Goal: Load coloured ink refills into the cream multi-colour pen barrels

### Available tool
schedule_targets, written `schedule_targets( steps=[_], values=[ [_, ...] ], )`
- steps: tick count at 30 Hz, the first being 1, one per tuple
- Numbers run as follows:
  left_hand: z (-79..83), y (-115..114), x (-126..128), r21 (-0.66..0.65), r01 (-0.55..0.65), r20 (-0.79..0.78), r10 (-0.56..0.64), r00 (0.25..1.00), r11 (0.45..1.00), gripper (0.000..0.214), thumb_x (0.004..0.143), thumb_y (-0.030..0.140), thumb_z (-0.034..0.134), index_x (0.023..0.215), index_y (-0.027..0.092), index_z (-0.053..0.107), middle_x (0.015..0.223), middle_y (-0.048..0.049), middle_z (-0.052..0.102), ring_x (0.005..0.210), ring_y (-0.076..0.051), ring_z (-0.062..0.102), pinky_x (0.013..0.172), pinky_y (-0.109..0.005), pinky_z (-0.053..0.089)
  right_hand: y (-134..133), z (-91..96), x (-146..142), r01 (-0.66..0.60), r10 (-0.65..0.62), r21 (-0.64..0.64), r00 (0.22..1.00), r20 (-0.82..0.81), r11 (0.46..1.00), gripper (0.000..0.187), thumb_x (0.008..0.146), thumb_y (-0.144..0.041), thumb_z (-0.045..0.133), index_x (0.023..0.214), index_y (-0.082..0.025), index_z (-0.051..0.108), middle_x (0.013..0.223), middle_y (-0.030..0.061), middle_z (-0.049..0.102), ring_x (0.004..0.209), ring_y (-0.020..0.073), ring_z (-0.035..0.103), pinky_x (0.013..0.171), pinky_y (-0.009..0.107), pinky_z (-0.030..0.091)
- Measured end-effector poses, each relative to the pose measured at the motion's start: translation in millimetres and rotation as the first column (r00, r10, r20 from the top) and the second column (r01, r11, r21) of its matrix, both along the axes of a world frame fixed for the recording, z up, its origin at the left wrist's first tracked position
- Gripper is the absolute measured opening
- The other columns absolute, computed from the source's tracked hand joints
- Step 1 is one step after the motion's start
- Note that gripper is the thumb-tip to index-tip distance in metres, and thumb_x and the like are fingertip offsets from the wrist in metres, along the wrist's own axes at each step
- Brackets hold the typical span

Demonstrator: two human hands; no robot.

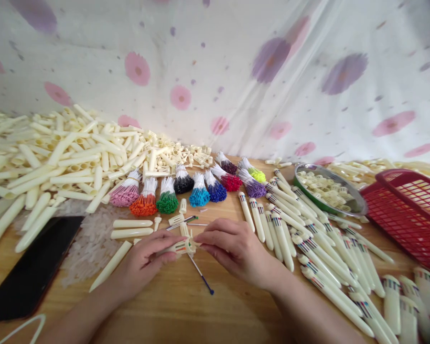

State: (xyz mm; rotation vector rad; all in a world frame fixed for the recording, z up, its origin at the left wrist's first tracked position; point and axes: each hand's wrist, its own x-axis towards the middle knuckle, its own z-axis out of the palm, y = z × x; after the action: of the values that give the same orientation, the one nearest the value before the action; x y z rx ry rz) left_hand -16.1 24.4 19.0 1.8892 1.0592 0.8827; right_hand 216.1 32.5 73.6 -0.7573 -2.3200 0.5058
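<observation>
My left hand is closed on a cream slotted pen part, held nearly level, with orange and green showing in its slots. At that part's right end, the fingertips of my right hand are pinched together; what lies between them is too small to make out. Just below, a blue-tipped pen refill slants over the wood. Behind my hands lie a green-tipped refill and several loose slotted parts. Two cream pen barrels rest beside my left hand.
Colour-sorted refill bundles stand behind. Cream barrels heap at left, near a black phone and clear plastic pieces. Multicolour pens cover the right, with a bowl of small parts and a red basket.
</observation>
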Motion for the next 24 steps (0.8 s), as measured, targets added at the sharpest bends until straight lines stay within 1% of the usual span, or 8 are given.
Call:
schedule_targets(
  steps=[4, 8, 12, 15, 17, 20, 21, 24],
  values=[
    [-2.8, -1, -1, 0.008, 0.007, -0.050, -0.006, 0.999, 1.000, 0.030, 0.083, 0.023, 0.055, 0.111, 0.029, 0.065, 0.105, -0.0042, 0.069, 0.096, -0.019, 0.062, 0.084, -0.030, 0.050, 7, 5.7, 11, 0.231, -0.228, -0.021, 0.969, 0.090, 0.973, 0.017, 0.090, -0.021, 0.047, 0.085, -0.015, 0.062, 0.077, 0.0040, 0.062, 0.068, 0.0117, 0.056, 0.061, 0.022, 0.042],
    [-7.9, -1, -4, -0.071, -0.019, 0.017, 0.020, 1.000, 0.997, 0.029, 0.084, 0.027, 0.053, 0.111, 0.026, 0.064, 0.108, -0.0061, 0.067, 0.089, -0.019, 0.064, 0.077, -0.029, 0.053, 13, -1.1, 29, 0.499, -0.450, -0.007, 0.786, 0.424, 0.866, 0.021, 0.087, -0.030, 0.052, 0.070, -0.017, 0.057, 0.071, 0.0015, 0.062, 0.061, 0.0128, 0.057, 0.054, 0.023, 0.037],
    [-10.2, 0, -5, -0.123, -0.033, 0.080, 0.043, 0.996, 0.992, 0.027, 0.082, 0.030, 0.056, 0.107, 0.024, 0.066, 0.105, -0.0073, 0.067, 0.081, -0.018, 0.065, 0.070, -0.028, 0.054, 5, -31.7, 28, 0.559, -0.460, 0.081, 0.580, 0.672, 0.825, 0.024, 0.080, -0.040, 0.061, 0.081, -0.017, 0.056, 0.077, 0.0048, 0.065, 0.065, 0.0192, 0.062, 0.051, 0.025, 0.038],
    [-5.2, 1, -2, -0.145, -0.033, 0.100, 0.048, 0.994, 0.989, 0.026, 0.080, 0.033, 0.059, 0.103, 0.024, 0.068, 0.098, -0.0060, 0.069, 0.072, -0.016, 0.065, 0.067, -0.027, 0.054, -1, -54.2, 17, 0.532, -0.441, 0.130, 0.512, 0.737, 0.836, 0.017, 0.083, -0.032, 0.058, 0.085, -0.015, 0.055, 0.080, 0.0088, 0.066, 0.072, 0.0231, 0.065, 0.053, 0.027, 0.041],
    [-0.4, 1, 0, -0.189, 0.005, 0.104, 0.015, 0.995, 0.982, 0.026, 0.081, 0.037, 0.057, 0.099, 0.023, 0.070, 0.085, -0.0046, 0.070, 0.066, -0.015, 0.064, 0.062, -0.026, 0.054, 0, -58.7, 15, 0.518, -0.444, 0.143, 0.523, 0.727, 0.844, 0.007, 0.085, -0.022, 0.055, 0.083, -0.015, 0.054, 0.078, 0.0084, 0.067, 0.071, 0.0222, 0.065, 0.052, 0.026, 0.041],
    [3.3, 0, 2, -0.306, 0.095, 0.162, -0.046, 0.986, 0.947, 0.035, 0.081, 0.047, 0.053, 0.095, 0.021, 0.071, 0.072, -0.0040, 0.070, 0.057, -0.014, 0.061, 0.056, -0.026, 0.052, 3, -45.1, 23, 0.513, -0.454, 0.137, 0.566, 0.688, 0.847, 0.004, 0.086, -0.017, 0.053, 0.081, -0.016, 0.053, 0.072, 0.0051, 0.066, 0.062, 0.0185, 0.064, 0.048, 0.024, 0.038],
    [3.0, 0, 2, -0.347, 0.120, 0.193, -0.054, 0.980, 0.930, 0.038, 0.080, 0.050, 0.053, 0.097, 0.020, 0.070, 0.071, -0.0042, 0.070, 0.055, -0.014, 0.060, 0.054, -0.026, 0.051, 3, -36.6, 27, 0.497, -0.448, 0.125, 0.609, 0.655, 0.859, 0.005, 0.087, -0.018, 0.051, 0.082, -0.017, 0.053, 0.070, 0.0038, 0.066, 0.060, 0.0170, 0.063, 0.048, 0.023, 0.038],
    [0.3, -1, 1, -0.456, 0.165, 0.255, -0.049, 0.966, 0.875, 0.046, 0.079, 0.054, 0.053, 0.102, 0.018, 0.068, 0.068, -0.0049, 0.069, 0.049, -0.012, 0.055, 0.048, -0.024, 0.047, 0, -9.8, 38, 0.319, -0.341, 0.120, 0.858, 0.384, 0.940, 0.013, 0.092, -0.021, 0.042, 0.093, -0.016, 0.054, 0.076, 0.0037, 0.066, 0.065, 0.0140, 0.061, 0.057, 0.022, 0.042]
  ],
)
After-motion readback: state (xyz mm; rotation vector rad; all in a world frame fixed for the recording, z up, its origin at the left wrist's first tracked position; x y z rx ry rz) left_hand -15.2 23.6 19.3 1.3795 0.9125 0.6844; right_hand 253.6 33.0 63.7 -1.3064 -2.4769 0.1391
